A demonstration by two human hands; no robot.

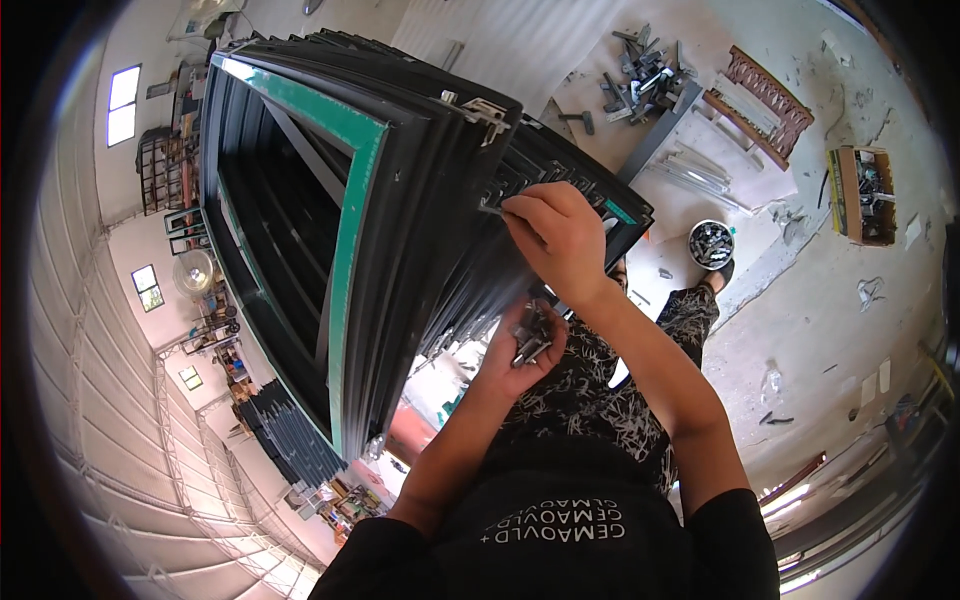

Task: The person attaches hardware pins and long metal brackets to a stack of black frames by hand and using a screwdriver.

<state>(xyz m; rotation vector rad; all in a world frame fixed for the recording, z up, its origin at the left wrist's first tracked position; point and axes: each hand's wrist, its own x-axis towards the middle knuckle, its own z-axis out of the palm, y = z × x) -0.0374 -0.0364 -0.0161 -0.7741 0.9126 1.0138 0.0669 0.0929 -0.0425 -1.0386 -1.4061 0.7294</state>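
My left hand (520, 355) is cupped palm up around a small heap of grey metal pieces (533, 333), probably small fittings. Above it, my right hand (562, 240) reaches to the corner of a stack of black frames (440, 150), its thumb and fingers pinched together. A small, thin metal piece (489, 209) shows at those fingertips, against the dark profiles; its exact kind is too small to make out. The frontmost frame has a green strip (355, 205) along its face. Silver metal brackets (478, 112) stick out at the stack's upper corner.
On the floor at right stand a round tub (711, 245) of small metal parts and a cardboard box (868, 197) of parts. Farther off lie a pile of dark metal pieces (645, 80), a hammer (580, 122) and a brown lattice panel (765, 95). A fan (193, 272) stands left.
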